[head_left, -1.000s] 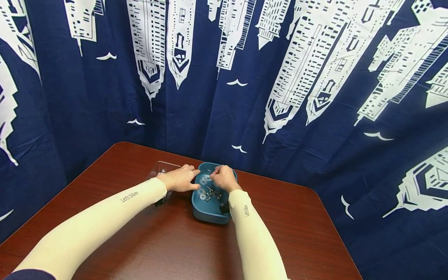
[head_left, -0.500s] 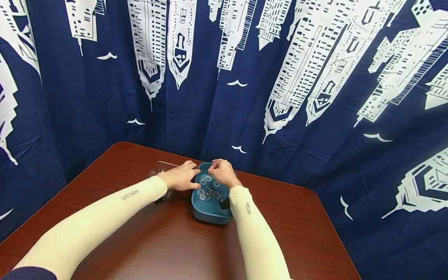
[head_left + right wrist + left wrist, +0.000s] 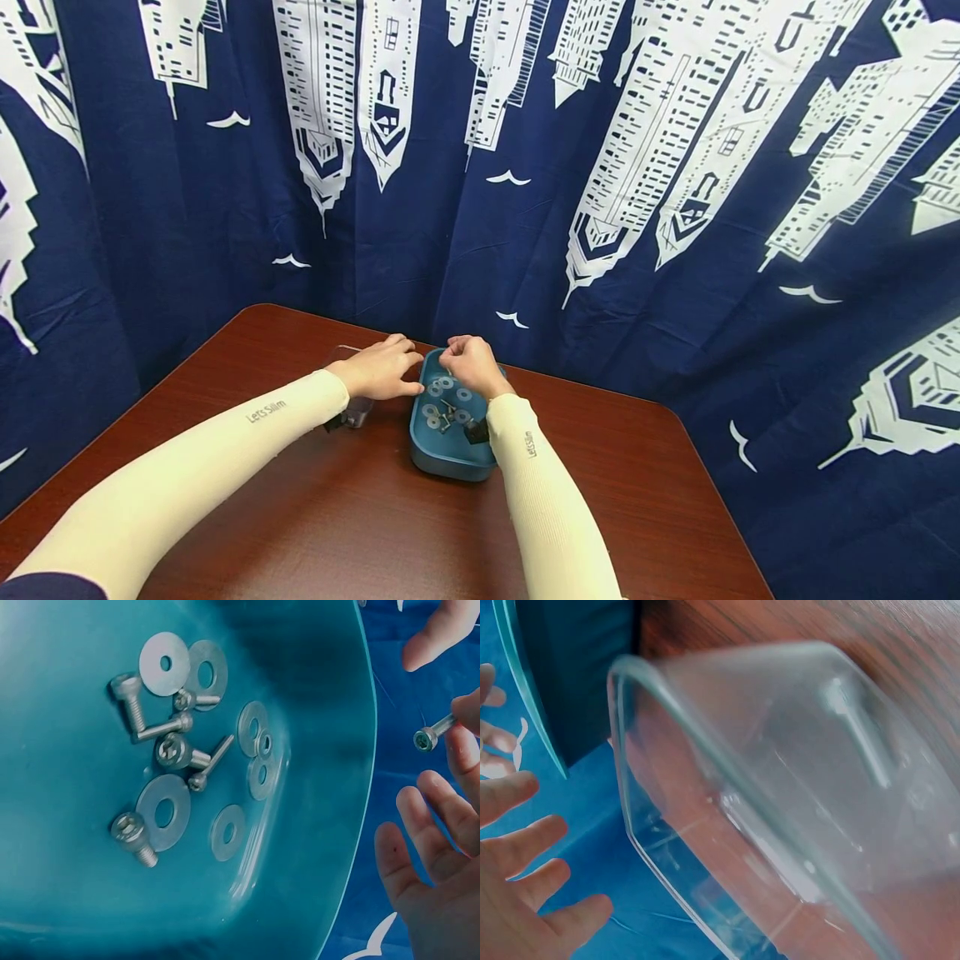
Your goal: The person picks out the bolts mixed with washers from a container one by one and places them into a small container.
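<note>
My right hand is over the far end of a teal tray. It pinches a socket-head screw between thumb and finger, the head showing beyond the fingertips. In the tray lie more socket-head screws of differing sizes and several flat washers. My left hand, fingers spread and holding nothing, is between the tray and a clear plastic container. In the left wrist view that container stands beside the hand, with a blurred screw visible in it.
Both containers stand near the far edge of a reddish-brown wooden table. Behind the table hangs a navy curtain printed with white buildings and birds.
My left hand has shifted left, away from the tray and over the clear container. My right hand has moved up and slightly left, toward the tray's far end.
</note>
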Demonstrator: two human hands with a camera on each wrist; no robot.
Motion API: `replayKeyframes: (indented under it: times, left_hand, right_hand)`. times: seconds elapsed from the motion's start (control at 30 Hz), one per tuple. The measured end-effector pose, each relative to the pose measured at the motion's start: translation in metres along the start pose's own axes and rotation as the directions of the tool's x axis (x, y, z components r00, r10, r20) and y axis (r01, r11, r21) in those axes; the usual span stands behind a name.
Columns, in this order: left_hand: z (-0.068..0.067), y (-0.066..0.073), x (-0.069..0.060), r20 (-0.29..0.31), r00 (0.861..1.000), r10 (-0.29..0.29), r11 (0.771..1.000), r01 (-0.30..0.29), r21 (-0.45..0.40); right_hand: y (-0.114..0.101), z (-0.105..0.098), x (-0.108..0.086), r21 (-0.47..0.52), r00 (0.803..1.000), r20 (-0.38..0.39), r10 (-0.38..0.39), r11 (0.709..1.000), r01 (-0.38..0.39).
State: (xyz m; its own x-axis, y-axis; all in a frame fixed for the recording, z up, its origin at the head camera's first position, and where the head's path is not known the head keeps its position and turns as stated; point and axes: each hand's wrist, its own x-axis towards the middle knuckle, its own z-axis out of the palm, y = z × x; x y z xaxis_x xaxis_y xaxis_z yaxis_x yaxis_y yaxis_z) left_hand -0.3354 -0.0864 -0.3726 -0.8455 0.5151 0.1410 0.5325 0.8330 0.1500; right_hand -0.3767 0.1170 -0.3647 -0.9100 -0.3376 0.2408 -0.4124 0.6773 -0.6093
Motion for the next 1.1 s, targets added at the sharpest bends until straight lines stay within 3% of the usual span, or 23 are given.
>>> replayKeyframes:
  times: [0.37, 1.1]
  left_hand:
    - [-0.004, -0.013, -0.009, 0.009, 0.997, -0.071, 0.997, 0.071, -0.001]
    - [-0.017, -0.045, -0.039, -0.054, 0.994, -0.093, 0.996, 0.093, -0.003]
  right_hand:
    - [-0.011, 0.007, 0.006, 0.023, 1.0, 0.014, -0.009, 1.0, 0.009]
    - [-0.033, 0.025, 0.015, 0.047, 0.998, 0.052, -0.029, 0.999, 0.027]
